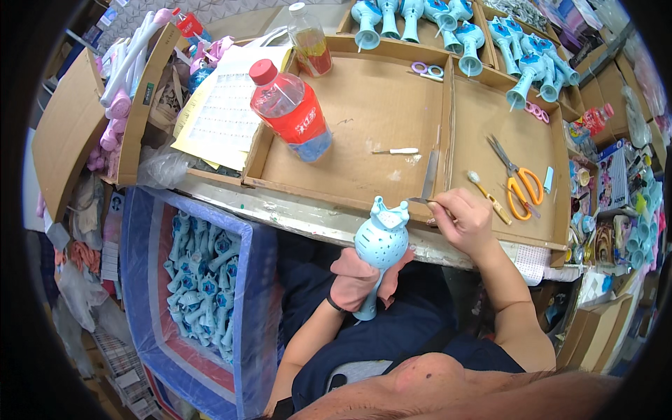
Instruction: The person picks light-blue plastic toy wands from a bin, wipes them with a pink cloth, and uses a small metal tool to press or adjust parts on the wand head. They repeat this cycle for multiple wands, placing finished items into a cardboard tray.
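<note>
My left hand (353, 280), covered in pink cloth or a glove, is wrapped round a light blue plastic toy wand (382, 245). The wand stands nearly upright in front of my body, its round, slotted head and pronged top upward, its handle flaring below. To the right of its top, my right hand (463, 222) pinches a small thin blade (420, 201) at the tray's front edge. Most of what lies inside those fingers is hidden. The blade's tip points toward the wand's top, apart from it. A longer metal blade (430, 175) leans by the tray divider.
A cardboard tray (350, 183) holds a red-labelled bottle (292, 112), a white-handled tool (403, 151), orange scissors (516, 183) and a brush (488, 197). Blue wands (470, 43) fill boxes behind. At left stands a blue crate (253, 315) of similar pieces (203, 280).
</note>
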Motion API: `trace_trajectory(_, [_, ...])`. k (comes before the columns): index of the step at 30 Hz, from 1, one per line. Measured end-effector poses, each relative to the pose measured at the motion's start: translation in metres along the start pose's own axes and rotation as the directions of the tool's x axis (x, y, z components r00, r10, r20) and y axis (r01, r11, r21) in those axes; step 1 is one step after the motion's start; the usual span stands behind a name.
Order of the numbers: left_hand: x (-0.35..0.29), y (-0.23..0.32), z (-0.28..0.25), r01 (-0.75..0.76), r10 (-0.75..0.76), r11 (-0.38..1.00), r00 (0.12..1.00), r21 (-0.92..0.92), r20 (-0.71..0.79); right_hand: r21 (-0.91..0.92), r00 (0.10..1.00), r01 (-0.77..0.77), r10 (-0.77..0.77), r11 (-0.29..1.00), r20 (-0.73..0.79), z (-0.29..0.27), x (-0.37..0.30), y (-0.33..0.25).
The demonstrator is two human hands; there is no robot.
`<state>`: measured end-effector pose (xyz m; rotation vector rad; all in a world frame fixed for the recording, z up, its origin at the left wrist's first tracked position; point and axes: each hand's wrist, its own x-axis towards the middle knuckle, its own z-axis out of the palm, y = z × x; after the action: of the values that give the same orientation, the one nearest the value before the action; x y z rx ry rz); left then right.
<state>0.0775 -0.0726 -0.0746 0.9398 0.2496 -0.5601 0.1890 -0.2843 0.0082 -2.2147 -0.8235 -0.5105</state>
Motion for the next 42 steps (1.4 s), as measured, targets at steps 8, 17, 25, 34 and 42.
trace_trajectory(8, [0.008,-0.001,0.018,-0.068,0.137,0.922,0.978,0.381,-0.157,0.127,0.986,-0.169,0.168,0.977,0.02,0.004,-0.004,-0.001])
trace_trajectory(17, [-0.007,0.013,0.036,-0.012,0.472,0.67,0.779,0.743,-0.413,0.882,0.885,-0.466,0.054,0.073,0.463,-0.003,-0.026,-0.022])
trace_trajectory(25, [-0.006,-0.009,0.016,0.053,0.878,-0.248,0.433,0.967,0.201,0.853,0.825,-0.517,0.302,0.065,0.477,0.015,-0.031,-0.015])
trace_trajectory(34, [-0.005,0.0,0.021,-0.267,0.886,-0.141,0.395,0.953,0.242,0.86,0.853,-0.43,0.189,-0.274,0.487,0.022,-0.041,-0.03])
trace_trajectory(42, [-0.01,-0.004,0.012,-0.246,0.832,0.007,0.538,0.969,0.131,0.866,0.862,-0.424,0.175,-0.265,0.476,0.022,-0.044,-0.033])
